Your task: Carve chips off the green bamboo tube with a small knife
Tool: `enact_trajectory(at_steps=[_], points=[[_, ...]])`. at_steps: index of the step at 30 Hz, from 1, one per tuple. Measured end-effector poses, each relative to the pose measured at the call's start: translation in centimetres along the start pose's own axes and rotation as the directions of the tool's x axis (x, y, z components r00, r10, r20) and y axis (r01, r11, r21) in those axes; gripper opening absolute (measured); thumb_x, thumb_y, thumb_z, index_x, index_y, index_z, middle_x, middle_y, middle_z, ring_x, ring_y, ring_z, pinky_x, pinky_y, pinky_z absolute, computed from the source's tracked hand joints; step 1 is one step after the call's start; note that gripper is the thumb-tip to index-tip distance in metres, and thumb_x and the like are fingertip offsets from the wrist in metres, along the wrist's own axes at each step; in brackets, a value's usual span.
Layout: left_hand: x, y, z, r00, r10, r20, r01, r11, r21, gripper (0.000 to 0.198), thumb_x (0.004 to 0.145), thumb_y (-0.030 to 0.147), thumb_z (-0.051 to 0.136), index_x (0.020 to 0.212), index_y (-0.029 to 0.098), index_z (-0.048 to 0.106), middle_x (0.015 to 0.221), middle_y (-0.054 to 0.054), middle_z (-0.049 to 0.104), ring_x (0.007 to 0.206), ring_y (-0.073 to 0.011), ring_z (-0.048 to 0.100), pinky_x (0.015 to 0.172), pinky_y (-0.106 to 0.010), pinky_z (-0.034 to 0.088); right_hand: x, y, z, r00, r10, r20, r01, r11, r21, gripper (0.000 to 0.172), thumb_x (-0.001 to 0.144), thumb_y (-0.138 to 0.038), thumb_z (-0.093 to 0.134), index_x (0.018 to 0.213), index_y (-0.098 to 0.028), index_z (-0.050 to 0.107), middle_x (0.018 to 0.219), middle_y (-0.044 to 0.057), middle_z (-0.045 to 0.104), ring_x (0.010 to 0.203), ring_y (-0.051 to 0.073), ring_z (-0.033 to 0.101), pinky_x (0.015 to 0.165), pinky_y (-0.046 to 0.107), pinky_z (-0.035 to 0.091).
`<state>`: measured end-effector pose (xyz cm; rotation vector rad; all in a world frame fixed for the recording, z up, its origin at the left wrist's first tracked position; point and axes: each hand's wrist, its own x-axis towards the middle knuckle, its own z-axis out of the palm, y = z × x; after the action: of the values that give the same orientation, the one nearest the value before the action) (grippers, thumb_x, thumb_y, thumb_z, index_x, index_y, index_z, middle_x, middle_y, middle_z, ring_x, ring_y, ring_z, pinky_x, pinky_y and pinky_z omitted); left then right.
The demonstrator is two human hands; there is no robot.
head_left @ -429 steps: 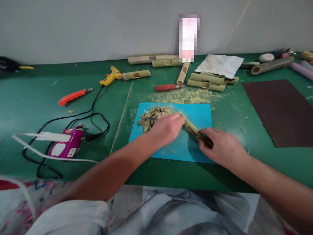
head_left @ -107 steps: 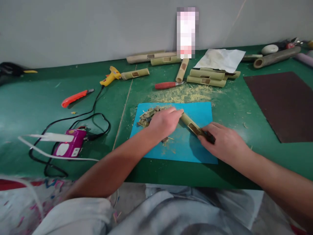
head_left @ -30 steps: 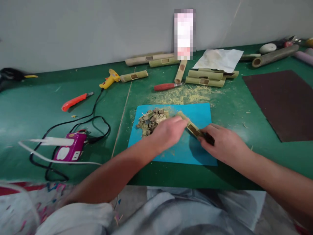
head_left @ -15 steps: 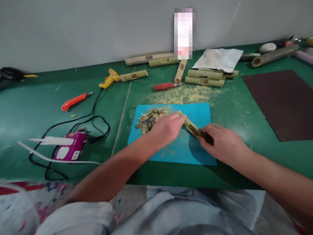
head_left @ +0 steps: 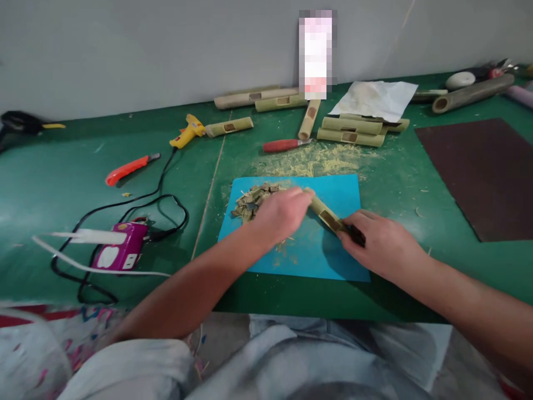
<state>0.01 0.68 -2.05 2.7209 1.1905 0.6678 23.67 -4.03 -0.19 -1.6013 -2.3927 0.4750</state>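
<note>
A short bamboo tube (head_left: 326,214) with a rectangular window cut in its upper side lies slanted above the blue sheet (head_left: 341,264). My right hand (head_left: 377,236) grips its near end, the fingers wrapped round and partly hiding it. Closed at the tube's far end is my left hand (head_left: 285,208), its fingertips pressed together against that end. Under and beside my left wrist, a heap of bamboo chips (head_left: 249,204) rests on the sheet's left half, with fine dust scattered below it.
Behind the sheet lie a red-handled knife (head_left: 281,145), bamboo shavings (head_left: 308,161) and several cut bamboo tubes (head_left: 350,137). To the left are a yellow glue gun (head_left: 187,132), an orange cutter (head_left: 127,170) and a purple power adapter (head_left: 120,250) with cords. A dark board (head_left: 478,172) lies right.
My left hand has shifted slightly left along the tube's far end. My right hand and the tube have hardly moved; the whole view has drifted a little.
</note>
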Motion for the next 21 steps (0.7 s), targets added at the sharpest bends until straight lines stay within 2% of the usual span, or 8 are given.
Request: enact_trajectory(at_steps=[3,6,10,14,18,21], points=[[-0.05,0.01,0.08,0.999,0.041,0.028,-0.040,0.999,-0.031,0.037,0.106,0.024,0.035,0.118,0.010,0.067,0.085,-0.008,0.068,0.077,-0.0172,0.067,0.068,-0.027,0.055,-0.02,0.06,0.01,1.000,-0.010,0.009,0.010,1.000,0.009,0.020,0.091,-0.035,0.051,0.085,-0.021,0.064,0.087,0.006,0.067,0.065,0.017,0.061,0.054,0.031,0.034],[-0.05,0.10,0.14,1.000,-0.014,-0.026,0.014,1.000,0.010,0.037,0.105,0.026,0.037,0.115,0.009,0.068,0.088,-0.010,0.069,0.078,-0.0178,0.067,0.069,-0.028,0.055,-0.02,0.14,0.04,1.000,-0.009,-0.010,0.009,1.000,0.000,0.020,0.091,-0.036,0.051,0.085,-0.021,0.065,0.085,0.005,0.066,0.064,0.017,0.060,0.054,0.031,0.034],[-0.09,0.21,0.23,1.000,0.020,0.024,-0.019,0.999,-0.035,0.036,0.106,0.024,0.034,0.119,0.013,0.066,0.087,-0.008,0.069,0.077,-0.0163,0.066,0.068,-0.026,0.055,0.00,0.11,-0.06,1.000,-0.016,0.017,0.016,1.000,0.007,0.020,0.091,-0.034,0.051,0.086,-0.021,0.065,0.086,0.006,0.067,0.067,0.017,0.061,0.056,0.030,0.036],[-0.08,0.08,0.13,0.999,-0.027,-0.035,0.027,1.000,-0.014,0.036,0.105,0.026,0.037,0.116,0.009,0.068,0.089,-0.011,0.069,0.080,-0.0193,0.067,0.070,-0.029,0.055,0.02,-0.02,-0.20,0.999,0.004,0.033,-0.005,1.000,0.026,0.021,0.092,-0.035,0.051,0.088,-0.020,0.065,0.088,0.007,0.068,0.071,0.019,0.062,0.057,0.031,0.037],[-0.21,0.35,0.12,0.998,0.028,0.050,-0.024,0.997,-0.069,0.035,0.105,0.022,0.037,0.119,0.011,0.066,0.086,-0.008,0.068,0.079,-0.0177,0.067,0.070,-0.027,0.055,0.04,-0.05,-0.16,0.999,0.000,0.040,-0.001,1.000,0.027,0.020,0.091,-0.034,0.051,0.086,-0.021,0.065,0.089,0.007,0.068,0.070,0.018,0.062,0.056,0.031,0.037],[-0.30,0.39,0.27,1.000,-0.018,-0.020,0.018,0.999,-0.032,0.035,0.105,0.025,0.037,0.118,0.012,0.067,0.090,-0.009,0.070,0.081,-0.0177,0.067,0.071,-0.027,0.056,0.07,-0.03,-0.13,1.000,0.008,0.015,-0.008,1.000,0.020,0.021,0.091,-0.035,0.051,0.085,-0.021,0.065,0.087,0.006,0.068,0.068,0.018,0.061,0.056,0.031,0.036]])
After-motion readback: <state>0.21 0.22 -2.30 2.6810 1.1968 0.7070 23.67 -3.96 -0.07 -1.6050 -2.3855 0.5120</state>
